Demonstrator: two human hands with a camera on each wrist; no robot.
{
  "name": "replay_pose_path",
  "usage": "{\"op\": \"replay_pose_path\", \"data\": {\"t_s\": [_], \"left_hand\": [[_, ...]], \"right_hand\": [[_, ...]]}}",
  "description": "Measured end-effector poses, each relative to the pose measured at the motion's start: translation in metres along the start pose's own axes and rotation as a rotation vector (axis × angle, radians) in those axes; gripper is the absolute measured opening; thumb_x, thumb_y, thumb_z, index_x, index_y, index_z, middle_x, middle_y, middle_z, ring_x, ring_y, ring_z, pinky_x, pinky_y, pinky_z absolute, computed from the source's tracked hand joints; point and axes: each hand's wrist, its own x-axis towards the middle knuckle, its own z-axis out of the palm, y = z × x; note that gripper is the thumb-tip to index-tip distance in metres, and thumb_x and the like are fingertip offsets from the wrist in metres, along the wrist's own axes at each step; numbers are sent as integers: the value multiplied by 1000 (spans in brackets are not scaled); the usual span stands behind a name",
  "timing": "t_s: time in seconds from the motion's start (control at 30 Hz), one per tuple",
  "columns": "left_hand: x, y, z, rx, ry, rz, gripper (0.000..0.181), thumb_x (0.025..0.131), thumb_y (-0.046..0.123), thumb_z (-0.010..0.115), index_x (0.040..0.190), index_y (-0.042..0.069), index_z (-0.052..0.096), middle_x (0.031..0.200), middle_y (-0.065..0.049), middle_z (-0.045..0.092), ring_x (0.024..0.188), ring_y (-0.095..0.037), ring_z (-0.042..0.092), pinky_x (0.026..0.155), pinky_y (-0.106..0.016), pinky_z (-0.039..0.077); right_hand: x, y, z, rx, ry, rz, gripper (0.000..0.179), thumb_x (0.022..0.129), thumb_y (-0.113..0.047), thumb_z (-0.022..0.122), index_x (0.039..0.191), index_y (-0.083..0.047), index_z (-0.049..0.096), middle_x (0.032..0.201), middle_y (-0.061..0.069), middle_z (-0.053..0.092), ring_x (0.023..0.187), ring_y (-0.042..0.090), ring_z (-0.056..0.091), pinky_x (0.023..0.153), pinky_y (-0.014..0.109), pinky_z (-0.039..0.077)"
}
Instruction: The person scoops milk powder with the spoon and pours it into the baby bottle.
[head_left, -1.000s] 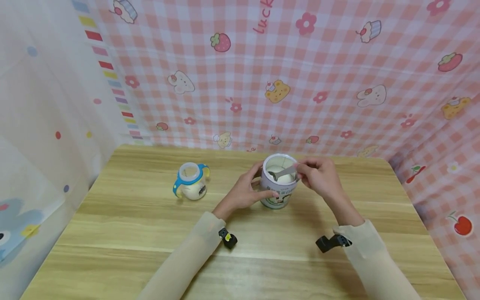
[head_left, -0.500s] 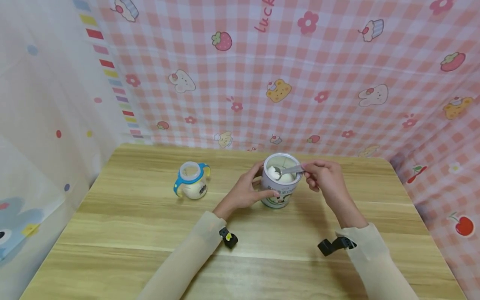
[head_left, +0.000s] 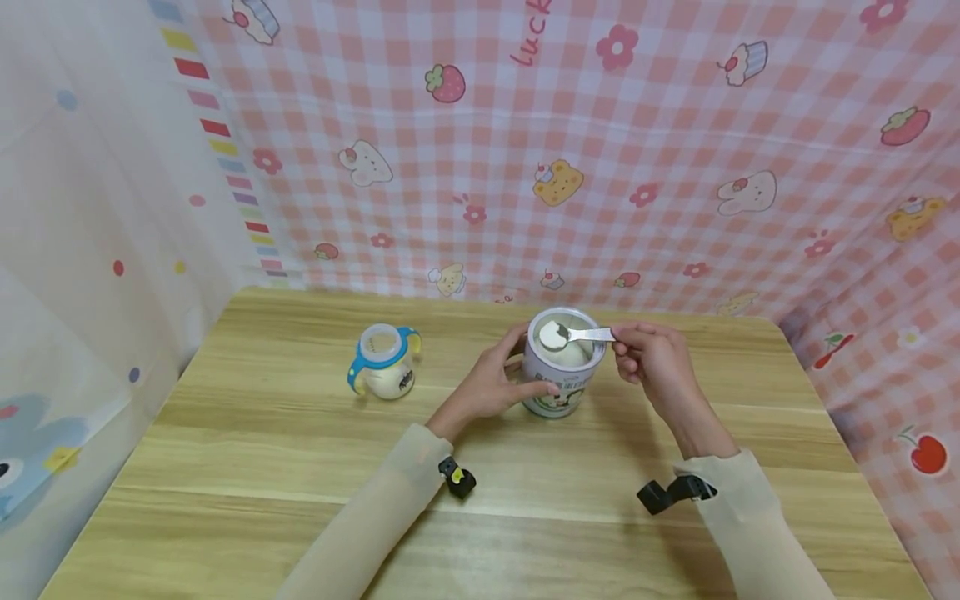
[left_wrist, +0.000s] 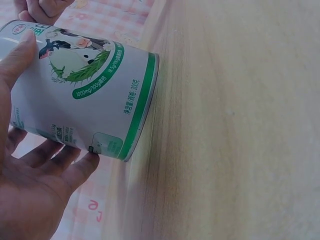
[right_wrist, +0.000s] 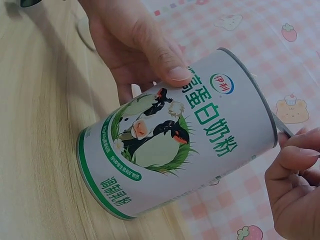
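An open milk powder can (head_left: pixel 558 387), white with green bands and a cow picture, stands on the wooden table. My left hand (head_left: pixel 491 382) grips its left side, thumb across the front and fingers curved behind, as the left wrist view also shows around the can (left_wrist: pixel 75 85). My right hand (head_left: pixel 656 367) pinches the handle end of a metal spoon (head_left: pixel 588 334) at the can's right rim. The spoon's bowl bears a heap of white powder (head_left: pixel 553 335) and lies over the can's mouth. More powder shows inside the can. In the right wrist view, the can hides most of the spoon.
A baby cup (head_left: pixel 390 375) with a blue collar and two handles stands to the left on the table (head_left: pixel 525 517). A pink checked cloth (head_left: pixel 495 125) hangs behind the table's far edge. Black wrist cameras sit at both cuffs.
The spoon has come up out of the powder, now level with a white heap in its bowl. My right hand has shifted slightly right; my left hand and the can stay put.
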Motion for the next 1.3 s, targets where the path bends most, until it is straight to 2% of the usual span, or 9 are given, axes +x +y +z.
{"op": "replay_pose_path", "data": {"t_s": [0.33, 0.5, 0.67, 0.97, 1.07, 1.3], "left_hand": [[0, 2, -2, 19, -13, 9, 99, 81, 34, 89, 159, 36, 29, 157, 2, 46, 146, -20, 44, 123, -42, 40], [-1, 4, -7, 63, 4, 1, 105, 78, 40, 90, 160, 39, 25, 156, 5, 47, 147, -17, 43, 123, -44, 40], [-3, 11, -13, 89, 18, 13, 107, 78, 42, 90, 162, 35, 23, 156, 4, 46, 148, -18, 41, 122, -46, 41], [-12, 27, -30, 142, 57, 48, 107, 78, 43, 90, 157, 53, 19, 163, -2, 40, 150, -20, 39, 123, -45, 40], [-15, 31, -38, 161, 72, 69, 107, 78, 42, 90, 157, 53, 19, 164, -2, 39, 151, -17, 38, 123, -43, 39], [-25, 42, -57, 208, 125, 108, 106, 79, 38, 89, 158, 50, 20, 163, 9, 39, 152, -14, 35, 123, -44, 40]], "right_hand": [[0, 1, -2, 71, -45, 8, 24, 106, -13, 53, 87, -2, 63, 68, -2, 54, 52, 6, 42, 46, 19, 34], [-2, -3, 0, 96, -58, 10, 26, 106, -12, 53, 84, -4, 63, 68, -2, 53, 51, 6, 42, 45, 18, 34], [-3, -8, 4, 119, -58, 10, 27, 106, -12, 52, 83, -5, 62, 68, -2, 53, 51, 6, 41, 44, 17, 34], [-5, -14, 15, 138, -67, 10, 25, 106, -11, 51, 84, -4, 61, 69, -1, 52, 52, 6, 41, 43, 16, 34], [-5, -16, 19, 147, -75, 9, 25, 106, -10, 51, 83, -5, 60, 70, -1, 52, 52, 5, 41, 43, 15, 34], [-4, -18, 29, 146, -88, 3, 24, 107, -10, 50, 85, -4, 59, 69, -1, 51, 51, 5, 41, 42, 15, 34]]}}
